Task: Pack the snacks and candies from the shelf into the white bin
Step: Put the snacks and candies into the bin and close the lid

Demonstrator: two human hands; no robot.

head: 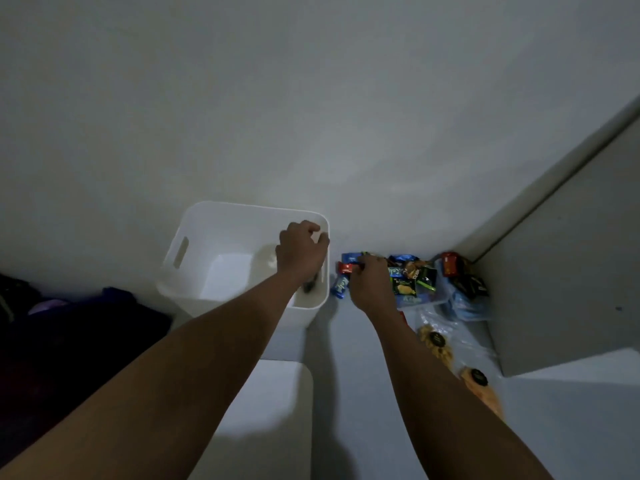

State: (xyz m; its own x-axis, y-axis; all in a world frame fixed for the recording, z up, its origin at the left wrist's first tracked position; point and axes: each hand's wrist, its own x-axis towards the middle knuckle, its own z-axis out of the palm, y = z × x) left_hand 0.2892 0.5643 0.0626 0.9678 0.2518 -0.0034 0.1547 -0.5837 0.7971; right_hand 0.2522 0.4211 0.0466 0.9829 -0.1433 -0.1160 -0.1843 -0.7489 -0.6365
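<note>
My right hand [369, 282] lies on the candy pile [412, 277] on the shelf [363, 393], fingers curled over small wrappers at its left edge; I cannot tell whether it has a firm hold. The white bin [194, 237] stands just left of it. My left hand [302, 252], loosely closed, hangs over the bin's right wall; whether it holds anything I cannot tell.

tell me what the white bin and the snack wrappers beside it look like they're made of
White bin: likely moulded plastic with a smooth, semi-matte finish, judging by its rounded corners, thin walls and cut-out handle slot. Snack wrappers: probably thin printed plastic or foil film, since they look glossy, crinkled and brightly coloured. The dim light leaves the exact finish uncertain.
</note>
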